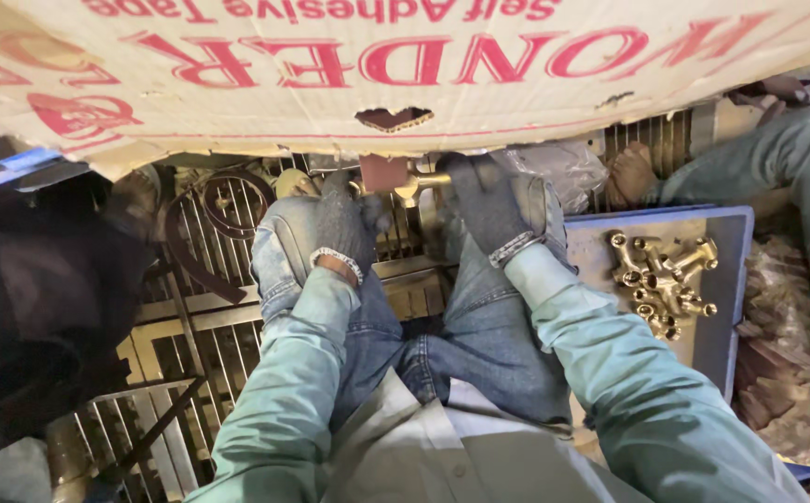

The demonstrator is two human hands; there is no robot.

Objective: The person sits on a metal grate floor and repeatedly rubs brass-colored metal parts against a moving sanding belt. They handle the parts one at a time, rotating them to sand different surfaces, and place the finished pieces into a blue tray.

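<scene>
Under the cardboard's edge, both gloved hands close on one brass fitting: left hand, right hand. Best keep wrists braced on knees. More fittings lie on the tray.

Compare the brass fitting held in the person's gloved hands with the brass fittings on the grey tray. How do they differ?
The held brass fitting is single, gripped between the left hand and right hand; the tray fittings are many, heaped loose. The held brass fitting is raised above the knees and partly hidden; the tray fittings rest on the grey tray, untouched. Both look like shiny brass.
</scene>
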